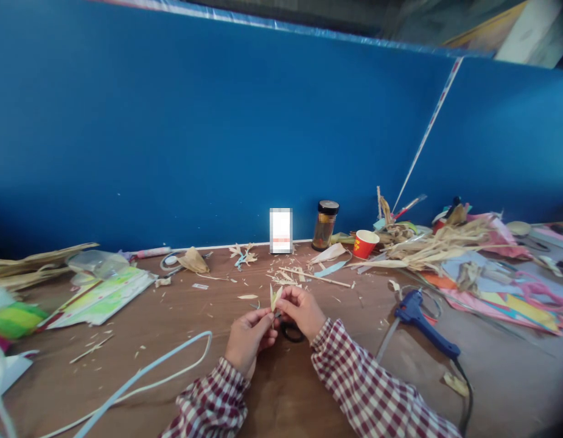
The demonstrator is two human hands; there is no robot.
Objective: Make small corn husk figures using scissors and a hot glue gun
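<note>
Near the middle of the table, my left hand (250, 337) pinches the lower end of a small, pale yellow-green corn husk flower (274, 298). My right hand (304, 310) closes its thumb and fingertips on the flower's right side. Pointed husk strips stand up out of the grip; the base is hidden behind my fingers. Under the right hand, a black loop (291, 332), perhaps a scissors handle, shows on the table. Just beyond the hands lie scattered husk scraps (285, 277) and a thin stick (324, 278).
To the right lies a blue glue gun (422, 325) with its cord. A red paper cup (366, 244), a dark-lidded jar (325, 225) and dried husks (427, 243) stand or lie behind. Painted paper (112, 295) and a pale looped cord (162, 359) are at left. A blue partition (208, 121) closes the back.
</note>
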